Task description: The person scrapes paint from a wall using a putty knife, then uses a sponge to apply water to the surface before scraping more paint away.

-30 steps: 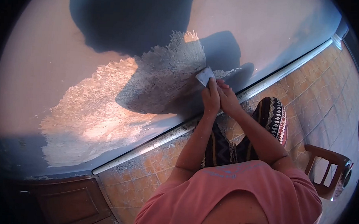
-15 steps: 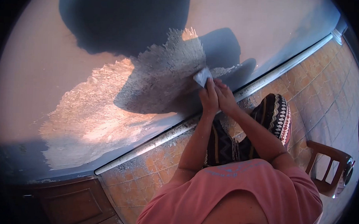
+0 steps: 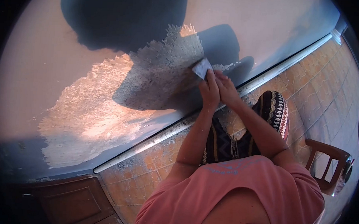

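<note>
A flat grey scraper (image 3: 202, 68) lies with its broad blade at the wall, by the right edge of a roughened patch (image 3: 108, 93) where the paint is off. My left hand (image 3: 209, 90) is closed around the scraper, thumb stretched along it. Pressed up beside it, my right hand (image 3: 227, 91) also grips the tool, its fingers partly overlapping the left ones. Both hands hide the handle. Smooth painted wall (image 3: 263, 23) surrounds the scraped patch, and shadows fall across both.
A pale pipe-like strip (image 3: 162, 137) runs along the wall's foot, with crumbs of debris (image 3: 125, 161) on the tiled floor (image 3: 153, 159). A wooden chair (image 3: 327, 164) stands at right. Brown wooden panelling (image 3: 71, 199) is at lower left. My knees in patterned trousers (image 3: 267, 112) are close to the wall.
The scraper and both hands have shifted slightly up the wall, away from the floor strip. The camera view has tilted a little. Both hands keep their grip.
</note>
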A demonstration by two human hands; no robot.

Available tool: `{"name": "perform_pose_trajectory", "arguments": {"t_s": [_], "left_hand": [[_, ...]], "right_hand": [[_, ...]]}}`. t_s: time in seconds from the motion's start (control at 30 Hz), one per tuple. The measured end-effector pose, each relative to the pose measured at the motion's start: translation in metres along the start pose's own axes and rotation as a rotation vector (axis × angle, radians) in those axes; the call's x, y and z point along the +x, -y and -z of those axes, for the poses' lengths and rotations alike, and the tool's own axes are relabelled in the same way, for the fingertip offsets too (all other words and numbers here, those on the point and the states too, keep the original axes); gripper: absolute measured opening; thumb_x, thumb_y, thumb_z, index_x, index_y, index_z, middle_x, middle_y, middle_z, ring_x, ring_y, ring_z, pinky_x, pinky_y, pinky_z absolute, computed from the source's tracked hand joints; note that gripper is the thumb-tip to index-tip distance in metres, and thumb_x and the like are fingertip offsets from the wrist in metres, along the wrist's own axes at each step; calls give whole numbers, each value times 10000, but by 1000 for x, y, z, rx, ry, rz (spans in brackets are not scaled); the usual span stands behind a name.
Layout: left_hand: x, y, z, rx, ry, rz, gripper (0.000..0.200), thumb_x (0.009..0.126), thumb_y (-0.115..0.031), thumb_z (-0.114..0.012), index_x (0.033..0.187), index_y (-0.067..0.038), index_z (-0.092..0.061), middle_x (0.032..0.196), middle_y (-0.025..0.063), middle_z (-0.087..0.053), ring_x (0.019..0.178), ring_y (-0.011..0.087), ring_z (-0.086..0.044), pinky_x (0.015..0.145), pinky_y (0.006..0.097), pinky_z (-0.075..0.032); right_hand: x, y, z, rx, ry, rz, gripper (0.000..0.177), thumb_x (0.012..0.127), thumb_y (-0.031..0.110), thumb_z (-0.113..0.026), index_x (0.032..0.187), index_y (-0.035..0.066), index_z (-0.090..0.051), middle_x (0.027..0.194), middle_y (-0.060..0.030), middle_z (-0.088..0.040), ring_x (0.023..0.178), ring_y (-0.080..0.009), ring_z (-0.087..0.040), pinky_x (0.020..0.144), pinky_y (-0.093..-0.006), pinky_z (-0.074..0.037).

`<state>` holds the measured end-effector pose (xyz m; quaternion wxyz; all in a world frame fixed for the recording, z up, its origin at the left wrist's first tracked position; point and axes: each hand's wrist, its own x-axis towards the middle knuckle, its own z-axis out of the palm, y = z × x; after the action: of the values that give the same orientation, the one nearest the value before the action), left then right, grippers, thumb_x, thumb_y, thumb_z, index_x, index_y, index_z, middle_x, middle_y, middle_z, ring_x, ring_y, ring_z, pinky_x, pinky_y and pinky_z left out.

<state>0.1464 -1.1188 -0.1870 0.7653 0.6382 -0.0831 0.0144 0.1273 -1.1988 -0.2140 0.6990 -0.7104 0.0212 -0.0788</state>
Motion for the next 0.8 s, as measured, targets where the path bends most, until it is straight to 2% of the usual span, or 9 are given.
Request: {"name": "perform_pose_trajectory", "arguments": {"t_s": [0.07,0.17,0.27,0.37,0.47,0.57,0.67,0.8], "left_hand": [[-8,21,4,20,-16,41,449,1016,-292,-365,872,65,-595,751,140,-661,684,209,-645,684,309,-519],[-8,13,5,-31,-5,101,442,1014,-279,-359,874,69,-594,752,146,-657,683,210,-646,681,310,-522],[-9,15,6,-60,8,77,432,1016,-275,-366,881,57,-607,740,122,-674,704,175,-644,688,293,-506],[-10,32,15,36,-14,48,435,1011,-275,-370,884,75,-595,764,141,-660,675,213,-641,681,316,-516],[0,8,9,21,0,-49,430,1011,-274,-382,881,76,-595,756,135,-662,684,206,-638,689,320,-511],[7,-24,-2,30,53,-53,412,1010,-260,-391,874,69,-598,748,130,-663,701,195,-637,690,319,-508],[-8,25,6,51,3,-1,426,1020,-284,-377,883,48,-607,730,111,-670,689,169,-646,677,291,-507],[-4,23,13,56,2,0,405,1016,-246,-372,877,60,-597,758,124,-662,697,191,-643,673,298,-505]], "right_hand": [[-6,-33,-9,31,-90,79,409,964,312,-450,992,-49,-639,833,-181,-681,868,-294,-682,750,-370,-497],[-7,-25,-7,93,-13,-76,406,966,308,-447,1014,-42,-648,842,-179,-683,868,-293,-681,757,-372,-496],[-13,-12,0,82,111,-103,363,1008,261,-442,1066,-56,-607,957,-51,-637,896,-113,-582,778,-266,-470],[-8,-52,-16,24,-38,14,404,971,310,-442,1014,-38,-643,838,-186,-677,865,-292,-680,764,-372,-495],[3,-20,-18,17,-110,192,402,971,308,-438,990,-37,-644,840,-203,-671,872,-289,-678,768,-372,-494],[11,7,4,15,76,37,389,969,299,-436,997,-28,-645,862,-210,-667,887,-298,-673,791,-381,-490],[-1,-58,-10,23,-105,104,386,968,293,-442,994,-38,-639,851,-202,-662,874,-284,-671,785,-369,-492],[-2,-40,-14,55,-21,73,382,965,282,-453,1011,-53,-633,879,-186,-671,892,-264,-667,798,-362,-490]]}}
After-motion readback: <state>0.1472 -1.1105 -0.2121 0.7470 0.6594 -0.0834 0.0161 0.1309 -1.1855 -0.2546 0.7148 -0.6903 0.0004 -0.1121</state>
